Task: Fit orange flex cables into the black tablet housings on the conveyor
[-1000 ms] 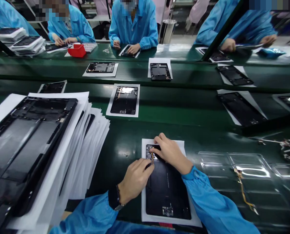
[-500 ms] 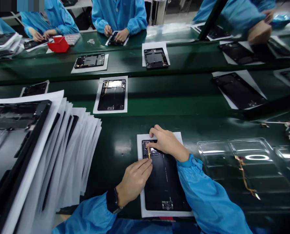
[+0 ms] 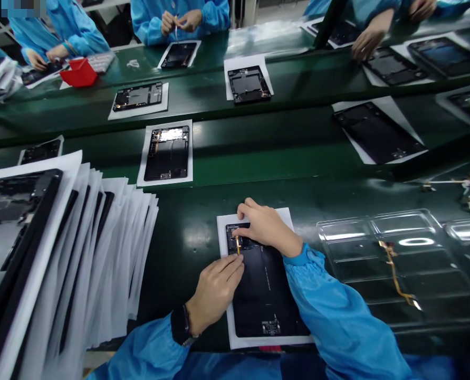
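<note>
A black tablet housing (image 3: 264, 285) lies on a white paper sheet (image 3: 231, 338) in front of me. Along its upper left part runs a thin orange flex cable (image 3: 238, 246). The fingertips of my left hand (image 3: 219, 285) are closed together at the cable's lower end. My right hand (image 3: 267, 229) reaches over the housing's top, its thumb pressed at the cable's upper end and its index finger curled near the top edge. Whether the cable is pinched or just pressed down is hard to see. Part of the housing is hidden under my right hand and sleeve.
A tall stack of paper-interleaved housings (image 3: 100, 264) stands at left. A clear plastic tray (image 3: 361, 285) on the right holds another flex cable (image 3: 396, 274). More housings (image 3: 167, 158) lie on the green line ahead. Co-workers sit opposite; a red box (image 3: 78, 73) stands there.
My hands stay at the flex cable with little movement. The view has shifted slightly. Opposite, a co-worker's hands have lifted off a housing, and another's arm at right has moved left.
</note>
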Action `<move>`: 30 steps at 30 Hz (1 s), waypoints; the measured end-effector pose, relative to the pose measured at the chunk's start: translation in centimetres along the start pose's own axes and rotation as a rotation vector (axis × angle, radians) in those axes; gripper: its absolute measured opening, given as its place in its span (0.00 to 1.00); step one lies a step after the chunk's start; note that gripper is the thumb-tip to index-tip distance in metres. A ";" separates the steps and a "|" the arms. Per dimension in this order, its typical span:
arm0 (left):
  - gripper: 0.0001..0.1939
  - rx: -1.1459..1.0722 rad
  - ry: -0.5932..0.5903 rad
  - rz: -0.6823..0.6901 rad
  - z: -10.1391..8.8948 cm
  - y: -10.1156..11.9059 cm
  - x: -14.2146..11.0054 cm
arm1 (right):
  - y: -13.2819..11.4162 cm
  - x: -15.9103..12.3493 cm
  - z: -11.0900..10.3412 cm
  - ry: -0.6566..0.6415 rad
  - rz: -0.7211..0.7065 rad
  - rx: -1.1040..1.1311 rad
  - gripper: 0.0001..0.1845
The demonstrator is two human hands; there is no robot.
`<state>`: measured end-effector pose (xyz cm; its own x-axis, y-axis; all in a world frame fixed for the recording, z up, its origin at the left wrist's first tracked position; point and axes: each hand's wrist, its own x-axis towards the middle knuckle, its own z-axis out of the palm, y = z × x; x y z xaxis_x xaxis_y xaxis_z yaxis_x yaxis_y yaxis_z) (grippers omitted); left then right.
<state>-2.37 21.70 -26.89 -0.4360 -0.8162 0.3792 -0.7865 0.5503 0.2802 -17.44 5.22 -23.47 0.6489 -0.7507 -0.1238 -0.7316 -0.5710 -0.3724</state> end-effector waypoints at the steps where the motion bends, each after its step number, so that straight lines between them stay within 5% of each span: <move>1: 0.11 -0.001 0.001 0.001 0.0 0.0 0.0 | 0.0 0.0 0.0 0.002 0.000 0.000 0.21; 19: 0.12 -0.075 -0.088 -0.038 -1.2 0.2 0.8 | -0.4 -0.4 -0.3 0.015 0.022 -0.024 0.18; 22: 0.12 -0.273 -0.099 -0.075 -1.8 -0.9 0.8 | -0.7 -1.6 -1.3 0.070 -0.048 0.108 0.05; 26: 0.15 -0.328 -0.153 -0.060 -2.7 -1.9 1.0 | -1.4 -4.7 -3.0 0.014 -0.089 0.317 0.16; 30: 0.15 -0.159 -0.272 0.021 -2.9 -1.4 1.0 | -2.1 -8.4 -3.6 0.008 0.007 0.433 0.11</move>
<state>-0.40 20.62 -24.35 -0.5694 -0.8096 0.1427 -0.7071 0.5709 0.4172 -22.13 11.56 -18.32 0.6414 -0.7575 -0.1214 -0.5800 -0.3752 -0.7231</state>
